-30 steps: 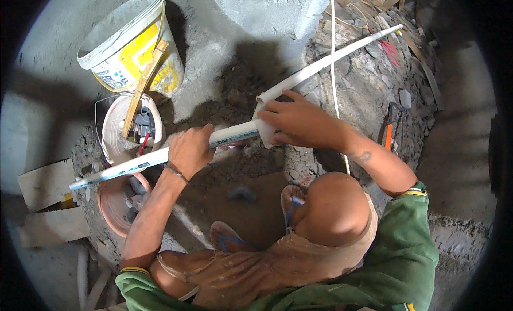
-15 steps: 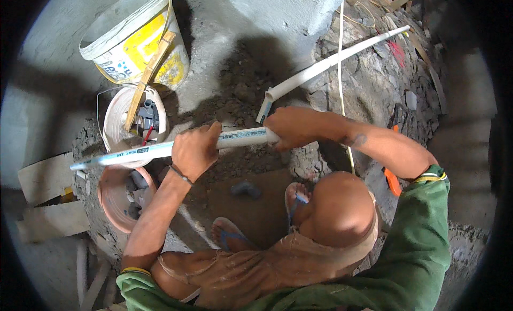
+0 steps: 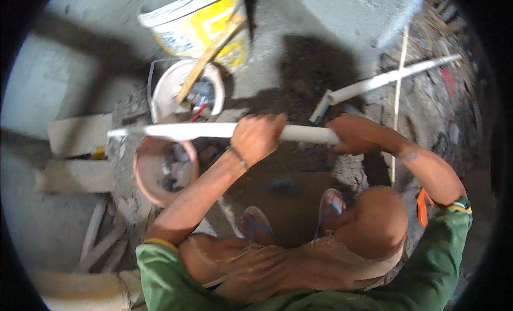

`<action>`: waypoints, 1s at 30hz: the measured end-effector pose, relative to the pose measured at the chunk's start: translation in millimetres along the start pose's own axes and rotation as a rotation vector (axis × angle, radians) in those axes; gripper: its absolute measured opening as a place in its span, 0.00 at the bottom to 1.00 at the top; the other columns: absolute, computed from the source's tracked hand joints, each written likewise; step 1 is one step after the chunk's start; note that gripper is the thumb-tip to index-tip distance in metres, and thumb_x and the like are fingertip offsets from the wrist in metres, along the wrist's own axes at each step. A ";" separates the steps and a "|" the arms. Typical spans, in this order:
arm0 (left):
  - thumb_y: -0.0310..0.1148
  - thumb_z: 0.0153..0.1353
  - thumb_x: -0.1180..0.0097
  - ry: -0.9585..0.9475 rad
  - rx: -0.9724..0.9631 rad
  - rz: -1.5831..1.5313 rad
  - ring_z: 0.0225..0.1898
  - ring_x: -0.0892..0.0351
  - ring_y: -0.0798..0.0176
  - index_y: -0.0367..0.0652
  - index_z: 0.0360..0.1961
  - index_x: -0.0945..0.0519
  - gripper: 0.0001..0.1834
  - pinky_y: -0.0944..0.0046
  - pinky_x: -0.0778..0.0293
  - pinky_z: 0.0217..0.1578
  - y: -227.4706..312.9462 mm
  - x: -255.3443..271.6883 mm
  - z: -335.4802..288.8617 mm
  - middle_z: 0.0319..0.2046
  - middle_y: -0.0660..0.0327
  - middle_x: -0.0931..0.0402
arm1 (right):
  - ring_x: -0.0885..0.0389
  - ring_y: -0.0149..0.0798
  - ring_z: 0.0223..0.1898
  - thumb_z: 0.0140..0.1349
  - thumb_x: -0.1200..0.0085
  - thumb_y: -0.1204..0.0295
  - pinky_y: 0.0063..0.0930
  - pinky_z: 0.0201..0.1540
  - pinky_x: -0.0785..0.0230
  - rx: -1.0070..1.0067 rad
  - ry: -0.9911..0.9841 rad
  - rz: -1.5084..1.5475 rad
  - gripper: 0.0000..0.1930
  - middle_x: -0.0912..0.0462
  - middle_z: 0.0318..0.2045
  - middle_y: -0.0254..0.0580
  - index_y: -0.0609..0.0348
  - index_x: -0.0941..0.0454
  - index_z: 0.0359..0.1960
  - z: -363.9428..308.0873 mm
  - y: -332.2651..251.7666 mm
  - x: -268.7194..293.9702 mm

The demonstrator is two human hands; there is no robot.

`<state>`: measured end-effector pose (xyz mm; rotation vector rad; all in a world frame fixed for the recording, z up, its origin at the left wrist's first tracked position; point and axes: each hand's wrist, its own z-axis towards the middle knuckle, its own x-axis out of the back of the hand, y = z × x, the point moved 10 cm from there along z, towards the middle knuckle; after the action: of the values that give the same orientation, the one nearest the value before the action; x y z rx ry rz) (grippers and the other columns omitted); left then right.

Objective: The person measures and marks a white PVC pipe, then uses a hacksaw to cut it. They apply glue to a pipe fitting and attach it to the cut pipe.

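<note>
A long, straight white plastic pipe (image 3: 208, 130) is held crosswise on the near side of the yellow-and-white plastic bucket (image 3: 184, 39), its free end reaching out to the left of that bucket. It is gripped at two places: the bare left hand (image 3: 260, 135) is wrapped in a fist around its middle stretch, below and just right of the bucket, and the bare right hand (image 3: 355, 134) is folded over its other end, farther right of the bucket. (How firmly that end is pressed cannot be told, as the undersides of the fingers are hidden.)

The pipe is judged to be hollow, light for its length and fairly stiff, with some spring to be expected along the overhang. Its smooth wall may be made slippery by dust, so a full wrap is better suited than a pinch. It is best taken hold of at two well-spaced places, as is done here, since the unsupported end could be swung against the round pinkish plastic tub (image 3: 152, 164) below the bucket. Dents are unlikely under a firm grip, though a crack could be caused by a sharp bend. A second white pipe (image 3: 368, 87), well right of the bucket, is touched by neither hand.
</note>
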<state>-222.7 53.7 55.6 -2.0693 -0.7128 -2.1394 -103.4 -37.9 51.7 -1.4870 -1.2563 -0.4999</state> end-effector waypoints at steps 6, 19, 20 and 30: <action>0.28 0.50 0.41 -0.550 0.007 -0.308 0.39 0.15 0.45 0.43 0.35 0.18 0.10 0.47 0.22 0.40 -26.9 -35.8 5.8 0.32 0.51 0.15 | 0.15 0.61 0.35 0.52 0.36 0.73 0.52 0.42 0.22 -0.266 0.095 -0.178 0.13 0.16 0.29 0.57 0.61 0.22 0.39 9.2 0.7 3.6; 0.28 0.48 0.41 -0.159 -0.058 -0.117 0.37 0.15 0.44 0.43 0.36 0.19 0.11 0.46 0.21 0.37 14.6 -11.8 -3.9 0.31 0.51 0.16 | 0.15 0.51 0.24 0.54 0.35 0.69 0.45 0.27 0.24 0.005 0.106 -0.047 0.12 0.17 0.22 0.48 0.60 0.23 0.36 -19.5 -1.1 -8.5; 0.28 0.48 0.41 -0.162 -0.077 -0.142 0.36 0.15 0.44 0.43 0.36 0.18 0.12 0.46 0.21 0.36 11.5 -14.6 -5.7 0.31 0.51 0.16 | 0.15 0.54 0.27 0.53 0.36 0.70 0.48 0.30 0.24 -0.071 0.104 -0.097 0.12 0.17 0.24 0.51 0.60 0.24 0.36 -17.6 -0.5 -9.6; 0.24 0.44 0.45 -0.246 -0.135 -0.146 0.37 0.16 0.43 0.52 0.60 0.23 0.36 0.44 0.22 0.38 24.4 -33.4 -1.2 0.37 0.49 0.16 | 0.21 0.46 0.20 0.53 0.32 0.63 0.41 0.24 0.28 -0.102 -0.206 0.307 0.16 0.22 0.18 0.42 0.59 0.24 0.32 -26.3 16.6 -48.7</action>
<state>-212.0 23.0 30.1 -2.4538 -0.7878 -2.0785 -98.0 -80.3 12.9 -1.8165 -1.1426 -0.2127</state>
